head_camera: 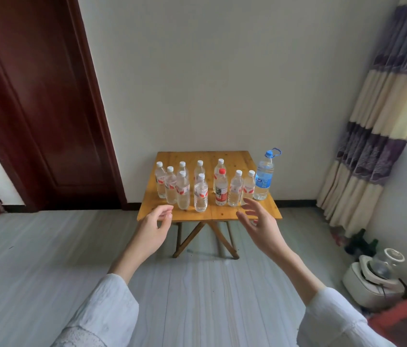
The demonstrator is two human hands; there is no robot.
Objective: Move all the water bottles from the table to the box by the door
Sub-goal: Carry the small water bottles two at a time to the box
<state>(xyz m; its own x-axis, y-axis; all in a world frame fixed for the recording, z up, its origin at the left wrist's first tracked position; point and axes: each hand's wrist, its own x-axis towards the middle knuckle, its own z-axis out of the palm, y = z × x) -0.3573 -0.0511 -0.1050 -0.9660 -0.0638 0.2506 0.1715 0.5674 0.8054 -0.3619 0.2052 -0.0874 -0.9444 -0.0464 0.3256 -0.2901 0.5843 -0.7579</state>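
**A:** Head view. What do we have on the desk (222,156)?

**B:** We count twelve water bottles standing upright on the folding wooden desk, against the far wall. Ten are small clear bottles with white caps; one, the red-capped bottle (221,187), stands in the front middle; the large blue-capped bottle (263,176) stands at the right edge. None lies down, so every long axis is vertical.

**A:** And the hands?

**B:** Our left hand (153,230) hovers at the near edge of the desk, fingers loosely curled with thumb and forefinger apart, grasping nothing. Our right hand (260,225) is spread wide, palm turned inward, likewise empty. Neither touches a bottle.

**A:** Which relation governs the coming move?

**B:** The bottles lie ahead of and slightly above both hands in the picture, that is, farther from us. The left hand is nearest the front white-capped bottle (183,194) and its neighbours in the left cluster; the right hand is nearest the right-front white-capped bottle (248,187), just beside its fingertips. Because the bottles are upright, we judge that a sideways wrap around the body suits each hand.

**A:** Where is the box?

**B:** We cannot see it. The dark red door (34,96) stands to the left, and the box presumably lies that way, outside this view.

**A:** Progress?

**B:** We judge the task at or near its start: every visible bottle is on the desk, none in hand.
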